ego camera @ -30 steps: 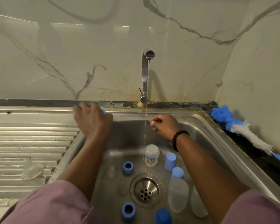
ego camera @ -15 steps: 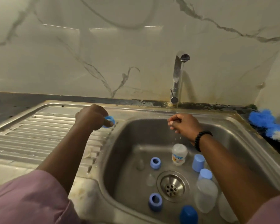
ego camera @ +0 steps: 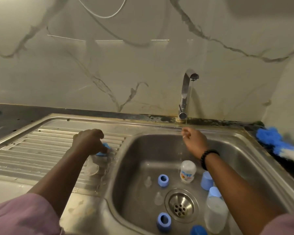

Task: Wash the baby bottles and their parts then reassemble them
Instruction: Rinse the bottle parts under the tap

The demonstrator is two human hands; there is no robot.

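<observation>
Steel sink (ego camera: 241, 150), 1 basin with ribbed drainboard (ego camera: 32, 150) to its left; drain (ego camera: 181, 205) in the basin floor.

Tap (ego camera: 185, 92) at the back rim, thin stream of water running.

My left hand (ego camera: 89, 141): over the drainboard beside the basin edge, fingers curled round 1 blue ring (ego camera: 103, 150), which sits low against the ribs.

My right hand (ego camera: 194, 141): under the stream, above the basin, fingers bent; whether they hold anything I cannot tell.

Blue-and-white bottle brush (ego camera: 278, 146): on the counter right of the sink.

Clear bottle (ego camera: 215, 214): basin floor, right of the drain, touching my right forearm.

Printed bottle (ego camera: 187, 172): basin floor, behind the drain.

Blue caps, 2 (ego camera: 206, 180), (ego camera: 214, 192): between the 2 bottles.

Blue rings, 2 (ego camera: 163, 179), (ego camera: 164, 222): basin floor, left of the drain, 1 behind it and 1 in front.

Dark blue cap (ego camera: 198, 230): front of basin.

Clear teats, 2 (ego camera: 148, 180), (ego camera: 158, 198): basin floor, left of the drain.

Clear part (ego camera: 92, 168): on the drainboard, under my left forearm.
</observation>
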